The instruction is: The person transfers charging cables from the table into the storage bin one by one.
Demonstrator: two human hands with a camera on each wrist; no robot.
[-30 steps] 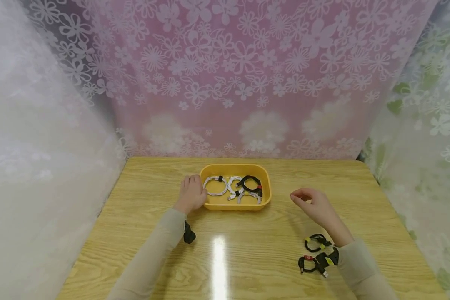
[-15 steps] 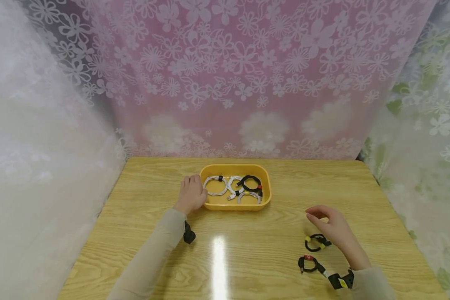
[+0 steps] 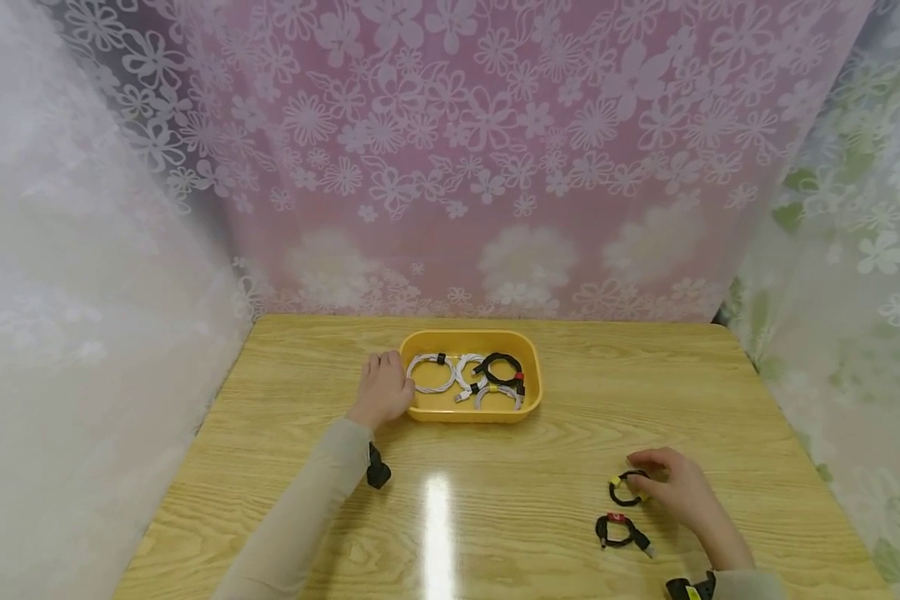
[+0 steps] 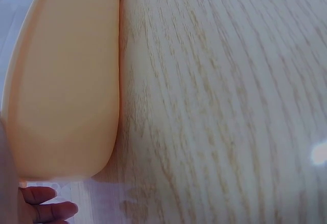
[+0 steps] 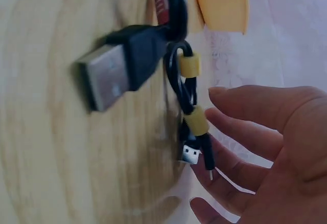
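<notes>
My left hand (image 3: 381,387) holds the left end of a yellow plastic tray (image 3: 480,416), its thumb at the rim; in the left wrist view, some fingers (image 4: 53,212) show past the tray's end. Coiled cables lie in the tray: a white one (image 3: 417,384), another white one (image 3: 461,372), a grey one (image 3: 481,398) and a black one (image 3: 506,357) with a red tie. Over at the right, my right hand (image 3: 678,490) reaches around a coiled black USB cable (image 5: 197,119) with yellow ties, thumb and fingers apart. Whether they touch it I cannot tell.
Another coiled black USB cable (image 3: 617,518) with a red tie lies on the wooden table (image 3: 307,517), nearer me. A pink flowered curtain (image 3: 450,208) hangs behind the table, and pale curtains flank it.
My right hand has moved right and toward me, from beside the tray down to the yellow-tied cable. The left hand and the tray have stayed in place.
</notes>
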